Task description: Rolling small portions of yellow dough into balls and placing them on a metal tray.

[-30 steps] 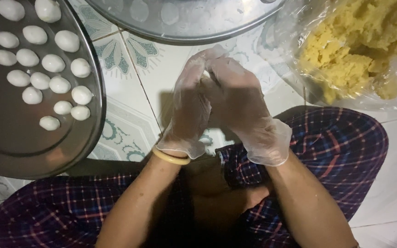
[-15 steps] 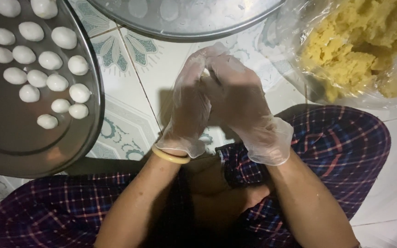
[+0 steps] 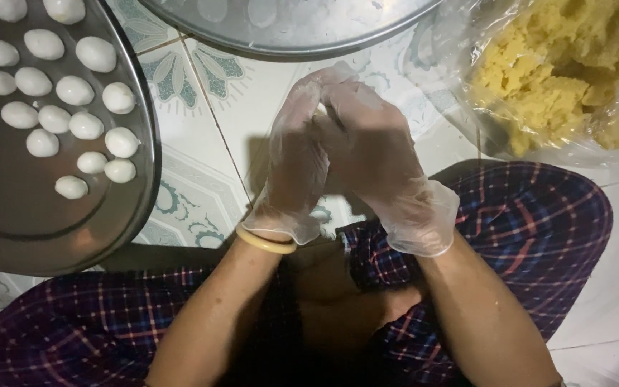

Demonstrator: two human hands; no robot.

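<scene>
My left hand [image 3: 296,154] and right hand [image 3: 372,143], gloved, press together around a white dough piece [image 3: 321,110], barely visible between them. Left of my hands, the round tray [image 3: 51,229] holds finished balls [image 3: 73,118]; yellow filling [image 3: 574,72] lies right. Squeezing too hard could split the dough.

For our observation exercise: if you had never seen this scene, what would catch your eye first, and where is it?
At centre, the left hand and right hand, both in clear gloves, press together around something mostly hidden. On the left, a round metal tray holds rows of white dough balls. At upper right, a heap of yellow crumbly filling lies on clear plastic wrap.
</scene>
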